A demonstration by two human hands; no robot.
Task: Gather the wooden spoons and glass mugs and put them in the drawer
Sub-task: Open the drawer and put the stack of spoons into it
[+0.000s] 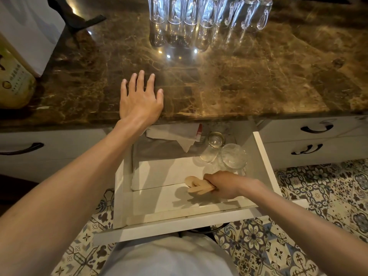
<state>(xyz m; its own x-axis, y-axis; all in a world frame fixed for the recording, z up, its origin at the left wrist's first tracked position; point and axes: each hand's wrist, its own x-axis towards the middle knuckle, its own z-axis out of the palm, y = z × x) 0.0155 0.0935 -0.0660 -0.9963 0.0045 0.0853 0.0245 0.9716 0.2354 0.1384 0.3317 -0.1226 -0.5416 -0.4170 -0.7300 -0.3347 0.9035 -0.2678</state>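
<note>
**Spoons at the drawer; mugs outstanding**

The left hand (140,96) lies flat on the bench (258,80) near its front edge, fingers straight and spread, holding nothing. Below it the drawer (119,186) stands pulled out. Inside, near the front, the wooden spoons (196,185) are bundled in the right hand (225,185), whose fingers curl round the handles. The bowls are low over the drawer floor, but whether they touch it cannot be told. Just behind that hand lie some clear glass pieces (233,156); whether these are mugs cannot be told. A row of glass mugs (209,12) stands at the back of the bench. Judgement: spoons nearly stowed but not released, and most of the mug transfer is yet to do.
</note>
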